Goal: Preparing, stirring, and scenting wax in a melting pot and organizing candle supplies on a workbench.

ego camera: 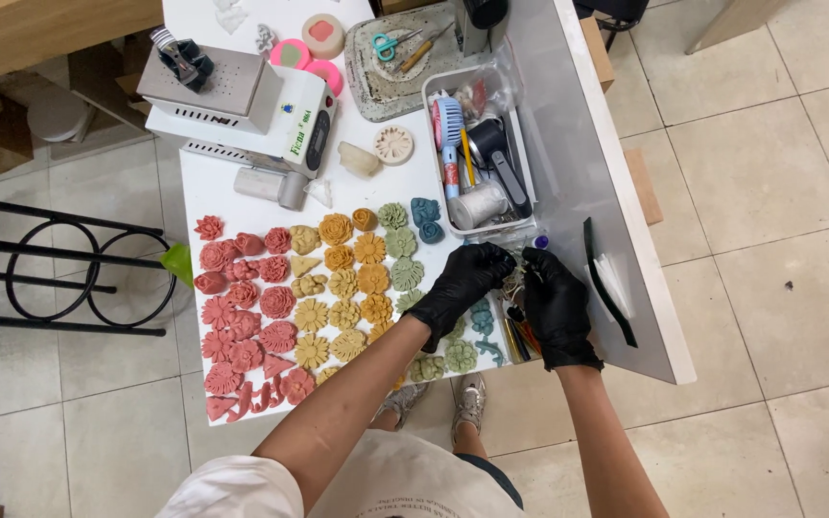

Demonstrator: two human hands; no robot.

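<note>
Both gloved hands, left hand (pixel 467 278) and right hand (pixel 554 302), pinch a small object (pixel 515 278), too small to identify, near desk (pixel 568 144) front edge, beside green clay flowers (pixel 405 273). Advice: keep fingertips close, work above desk.

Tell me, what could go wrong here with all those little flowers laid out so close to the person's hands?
The left hand and right hand, both in black gloves, work on something small, too hidden to identify, right over the table edge; if dropped, it might fall to the tiled floor. The left forearm crosses just above the yellow flowers and green flowers, so a careless sweep could knock or dent them. The tool tray behind looks crowded; reaching in could tip things out.
</note>
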